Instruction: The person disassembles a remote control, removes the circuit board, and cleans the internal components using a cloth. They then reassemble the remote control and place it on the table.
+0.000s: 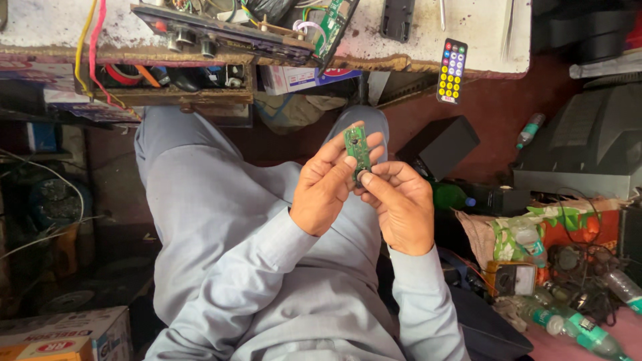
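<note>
Both my hands hold a small green circuit board (358, 147) above my lap. My left hand (326, 186) wraps its fingers behind and along the board's left side. My right hand (398, 200) pinches the board's lower end with thumb and fingers. The board stands roughly upright, its component side facing me. I wear light grey sleeves and trousers.
A workbench (428, 57) lies ahead with a dismantled electronic panel (221, 30), loose red and yellow wires (90, 47) and a black remote with coloured buttons (452, 70). A black box (438, 144), plastic bottles (568, 327) and clutter fill the right; cardboard boxes (67, 334) sit at the lower left.
</note>
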